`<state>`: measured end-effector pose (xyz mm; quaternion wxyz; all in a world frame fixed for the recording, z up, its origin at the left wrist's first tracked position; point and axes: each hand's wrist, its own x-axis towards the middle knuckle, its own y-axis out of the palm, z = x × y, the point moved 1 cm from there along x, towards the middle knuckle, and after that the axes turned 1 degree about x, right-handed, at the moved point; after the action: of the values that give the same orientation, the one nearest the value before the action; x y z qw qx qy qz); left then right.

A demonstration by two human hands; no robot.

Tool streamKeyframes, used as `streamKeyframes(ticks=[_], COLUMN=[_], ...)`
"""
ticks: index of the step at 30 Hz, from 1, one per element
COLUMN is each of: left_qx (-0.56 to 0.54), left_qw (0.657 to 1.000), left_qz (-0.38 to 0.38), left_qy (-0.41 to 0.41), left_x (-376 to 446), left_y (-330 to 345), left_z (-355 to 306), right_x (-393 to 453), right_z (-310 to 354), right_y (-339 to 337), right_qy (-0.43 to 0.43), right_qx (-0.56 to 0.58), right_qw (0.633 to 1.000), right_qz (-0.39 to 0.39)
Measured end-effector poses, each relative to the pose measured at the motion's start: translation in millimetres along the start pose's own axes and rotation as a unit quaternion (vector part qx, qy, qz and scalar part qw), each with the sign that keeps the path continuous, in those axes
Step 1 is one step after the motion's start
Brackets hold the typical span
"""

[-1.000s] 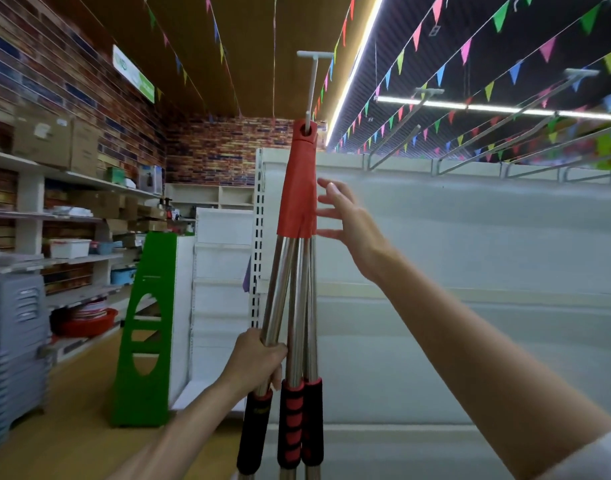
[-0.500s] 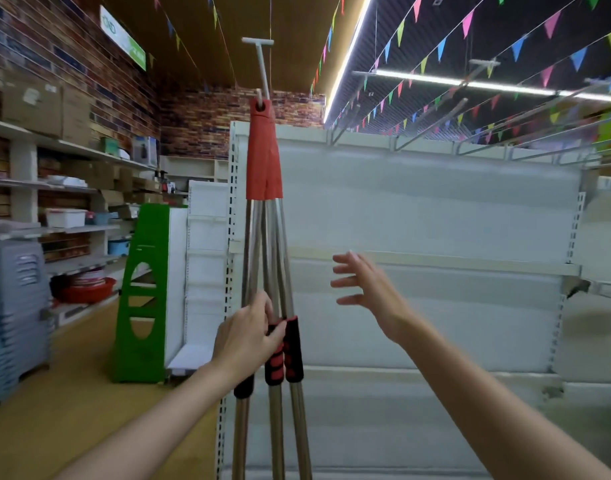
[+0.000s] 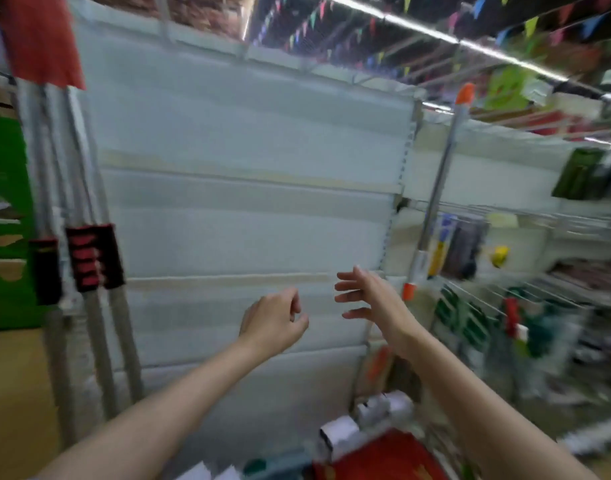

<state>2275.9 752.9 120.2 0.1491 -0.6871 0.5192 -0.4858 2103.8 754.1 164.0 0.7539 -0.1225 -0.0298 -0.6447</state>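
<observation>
Both hands are free and raised in front of the white metal back panel [image 3: 245,150] of a shop shelf unit, and neither touches anything. The left hand [image 3: 273,322] has its fingers loosely curled towards the palm with the thumb close to them, holding nothing. The right hand [image 3: 368,296] is held more widely, fingers straight and spread apart, palm turned towards the left hand, with a clear gap of panel between the two. The bundle of shiny steel poles [image 3: 84,188] hangs upright at the far left of the view, well apart from the left hand. A red fabric sleeve [image 3: 41,39] wraps its upper end, and red-and-black ribbed foam grips [image 3: 91,259] sit lower down on the poles, side by side. A single slim steel pole with an orange cap [image 3: 439,188] leans at the right edge of the panel, its lower orange end just beside the right hand's fingertips but not touching them. A green cut-out stand [image 3: 6,202] shows behind the bundle, above the wooden floor [image 3: 13,393]. To the right, wire racks [image 3: 505,216] carry hanging goods too blurred to tell apart. A red object [image 3: 383,455] lies low in the view between the forearms, also blurred.
</observation>
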Motion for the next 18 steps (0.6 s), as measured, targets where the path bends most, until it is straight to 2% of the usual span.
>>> streamKeyframes(ticks=[5, 11, 18], left_qx=[-0.087, -0.148, -0.183], left_qw=[0.991, 0.951, 0.911], left_qz=[0.098, 0.262, 0.363], left_qy=[0.036, 0.07, 0.063], left_x=[0, 7, 15], left_y=[94, 206, 339], left_z=[-84, -158, -224], right_x=[-49, -96, -111], right_z=[-42, -86, -157], right_y=[-111, -223, -346], right_qy=[0.069, 0.133, 0.191], right_qx=[0.009, -0.014, -0.012], right_qw=[0.992, 0.967, 0.931], right_qz=[-0.102, -0.217, -0.309])
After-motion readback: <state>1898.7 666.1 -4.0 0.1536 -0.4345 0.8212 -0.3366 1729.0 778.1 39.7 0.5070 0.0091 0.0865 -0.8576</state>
